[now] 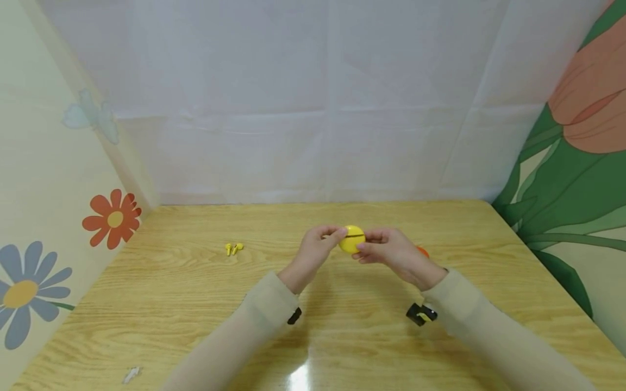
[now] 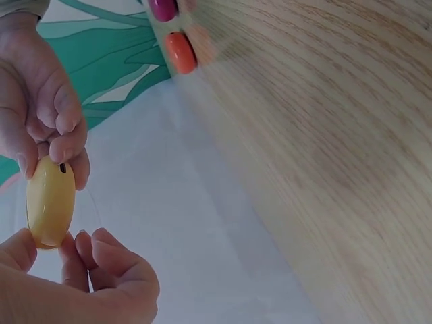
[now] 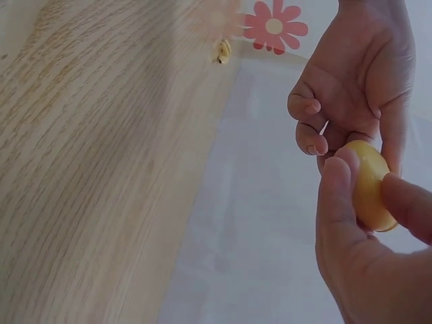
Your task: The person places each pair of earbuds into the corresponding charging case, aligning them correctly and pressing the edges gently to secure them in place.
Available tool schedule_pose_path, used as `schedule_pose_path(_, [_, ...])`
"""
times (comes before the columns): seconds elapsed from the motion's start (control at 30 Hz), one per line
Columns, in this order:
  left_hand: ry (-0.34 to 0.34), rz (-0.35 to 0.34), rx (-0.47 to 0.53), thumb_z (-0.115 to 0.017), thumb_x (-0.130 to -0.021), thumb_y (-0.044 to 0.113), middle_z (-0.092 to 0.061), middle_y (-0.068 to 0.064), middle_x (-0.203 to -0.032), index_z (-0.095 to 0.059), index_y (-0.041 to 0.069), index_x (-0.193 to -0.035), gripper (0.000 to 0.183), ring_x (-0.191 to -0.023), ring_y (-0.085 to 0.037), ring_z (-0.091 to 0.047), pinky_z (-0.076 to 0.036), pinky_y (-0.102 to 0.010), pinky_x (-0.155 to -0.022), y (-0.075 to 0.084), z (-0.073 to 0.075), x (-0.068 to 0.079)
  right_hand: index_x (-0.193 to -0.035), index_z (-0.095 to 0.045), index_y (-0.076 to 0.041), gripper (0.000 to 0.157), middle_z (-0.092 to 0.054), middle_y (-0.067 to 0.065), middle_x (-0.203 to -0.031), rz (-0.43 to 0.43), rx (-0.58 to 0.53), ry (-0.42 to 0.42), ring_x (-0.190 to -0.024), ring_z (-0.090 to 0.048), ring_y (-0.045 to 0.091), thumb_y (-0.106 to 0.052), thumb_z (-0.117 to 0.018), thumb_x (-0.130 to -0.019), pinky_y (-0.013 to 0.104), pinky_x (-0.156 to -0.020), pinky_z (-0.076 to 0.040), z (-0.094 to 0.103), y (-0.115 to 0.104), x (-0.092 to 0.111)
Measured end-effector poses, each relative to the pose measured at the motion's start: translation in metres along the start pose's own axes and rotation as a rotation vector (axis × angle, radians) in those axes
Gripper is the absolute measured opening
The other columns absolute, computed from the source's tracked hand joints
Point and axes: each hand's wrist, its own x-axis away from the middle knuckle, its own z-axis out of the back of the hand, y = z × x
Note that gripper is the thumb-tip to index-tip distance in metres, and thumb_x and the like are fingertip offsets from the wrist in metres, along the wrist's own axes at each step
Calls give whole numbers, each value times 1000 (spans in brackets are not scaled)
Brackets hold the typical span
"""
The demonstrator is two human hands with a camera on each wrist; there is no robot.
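A round, glossy yellow earbud case (image 1: 352,240) with a dark line across it is held up above the table between both hands. My left hand (image 1: 315,248) pinches its left edge between thumb and fingers. At the opposite edge, my right hand (image 1: 393,254) grips it with thumb and fingertips. Seen from the left wrist, the case (image 2: 50,202) is edge-on and looks closed, with a small dark slot near the right hand's fingers. The right wrist view shows the case's (image 3: 370,189) rounded side between the fingers of both hands.
Two yellow earbuds (image 1: 233,248) lie on the wooden table (image 1: 195,304) to the left. An orange case-like object (image 1: 423,252) is partly hidden behind the right hand. A magenta object (image 2: 163,8) sits beyond it. Near the front left is a small whitish patch (image 1: 131,374).
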Motion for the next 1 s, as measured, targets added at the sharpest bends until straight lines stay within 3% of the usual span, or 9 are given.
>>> schedule_pose_path(0.33, [-16, 41, 17, -59, -99, 33, -63, -9, -109, -67, -3, -113, 39, -97, -21, -52, -39, -49, -96, 2, 2, -1, -128, -45, 20, 39, -67, 13, -104, -18, -14, 5, -92, -67, 17, -2, -55, -98, 31, -83, -54, -2, -4, 3])
schedule_pose_path(0.8, [31, 118, 34, -56, -98, 42, -61, -3, -93, -70, -2, -101, 46, -85, -15, -52, -42, -36, -77, 5, 2, -1, -128, -45, 20, 39, -65, 12, -108, 3, -41, -6, -94, -65, 15, -1, -56, -97, 31, -86, -53, -4, -1, 4])
schedule_pose_path(1.0, [52, 146, 55, -55, -99, 42, -60, -2, -92, -70, -2, -101, 47, -83, -15, -52, -40, -31, -72, 5, 1, 1, -129, -46, 19, 41, -64, 17, -116, 11, -33, -15, -98, -65, 17, -4, -58, -97, 37, -92, -51, -4, 1, 3])
